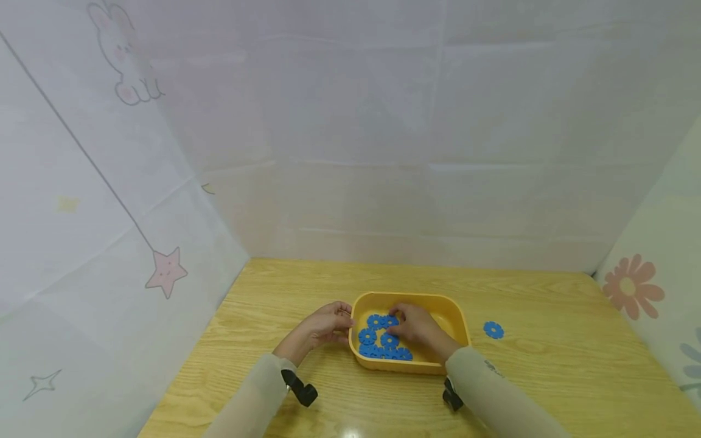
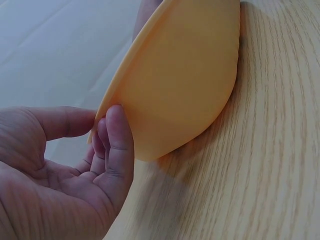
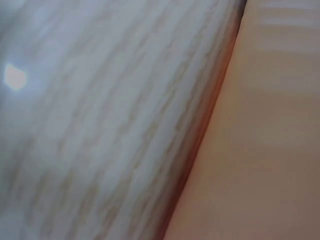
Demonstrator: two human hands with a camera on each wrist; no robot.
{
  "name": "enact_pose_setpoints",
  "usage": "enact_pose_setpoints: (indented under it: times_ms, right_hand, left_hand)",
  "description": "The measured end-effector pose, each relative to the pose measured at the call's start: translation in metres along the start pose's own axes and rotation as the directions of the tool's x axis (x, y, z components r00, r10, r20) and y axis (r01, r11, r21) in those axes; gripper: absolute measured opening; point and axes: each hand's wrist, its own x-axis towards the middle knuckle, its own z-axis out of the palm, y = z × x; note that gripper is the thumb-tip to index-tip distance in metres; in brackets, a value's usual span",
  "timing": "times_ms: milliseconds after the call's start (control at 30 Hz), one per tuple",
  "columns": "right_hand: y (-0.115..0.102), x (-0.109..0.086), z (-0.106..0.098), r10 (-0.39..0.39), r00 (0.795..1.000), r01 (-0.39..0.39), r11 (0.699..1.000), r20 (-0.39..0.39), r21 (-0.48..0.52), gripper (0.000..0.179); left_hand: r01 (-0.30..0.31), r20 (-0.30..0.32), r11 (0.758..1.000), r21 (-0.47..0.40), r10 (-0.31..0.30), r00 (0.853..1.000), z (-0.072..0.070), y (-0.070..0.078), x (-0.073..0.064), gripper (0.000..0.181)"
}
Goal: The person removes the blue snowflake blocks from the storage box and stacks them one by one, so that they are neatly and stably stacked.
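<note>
Blue discs lie beside the right hand's fingers.

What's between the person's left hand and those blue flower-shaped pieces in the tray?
The left wall of the yellow tray. The head view shows the left hand at its rim, with the blue pieces inside.

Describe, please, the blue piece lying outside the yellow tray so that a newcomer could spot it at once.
On the wooden table, find the yellow tray. Just to its right in the head view lies a flat, flower-like blue disc with a notched edge. It sits alone on the wood, while the other blue discs are inside the tray.
</note>
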Motion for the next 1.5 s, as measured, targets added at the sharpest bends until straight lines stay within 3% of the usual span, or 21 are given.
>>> enact_pose_setpoints:
  times_ms: [267,900,1033,1133,1367,1500]
  right_hand:
    - [0.002,0.001,-0.003,0.066,0.997,-0.068,0.992,0.029,0.108,0.04]
    - [-0.004,-0.011,-0.016,0.021,0.994,-0.06,0.923,0.106,0.381,0.041]
    - [-0.002,-0.016,-0.025,-0.035,0.996,0.005,0.943,0.085,0.334,0.04]
    - [0.0,-0.019,-0.035,-0.114,0.992,0.096,0.956,0.047,0.277,0.038]
    - [0.009,-0.029,-0.053,-0.276,0.96,0.279,0.937,-0.044,0.212,0.044]
    - [0.014,-0.037,-0.058,-0.32,0.941,0.335,0.931,-0.114,0.149,0.045]
  left_hand:
    - [-0.001,-0.013,1.0,0.009,0.001,1.0,0.0,0.0,0.001,0.035]
    - [-0.006,-0.003,1.0,0.022,0.006,1.0,0.002,0.0,0.0,0.036]
    - [-0.009,-0.001,1.0,0.024,0.009,1.0,0.003,0.0,0.001,0.036]
    - [-0.017,-0.007,0.999,0.027,0.018,1.0,0.002,0.0,0.001,0.036]
    - [-0.022,-0.01,0.999,0.034,0.022,1.0,0.001,0.0,0.001,0.036]
    - [-0.024,-0.007,0.999,0.035,0.024,1.0,0.001,0.0,0.001,0.038]
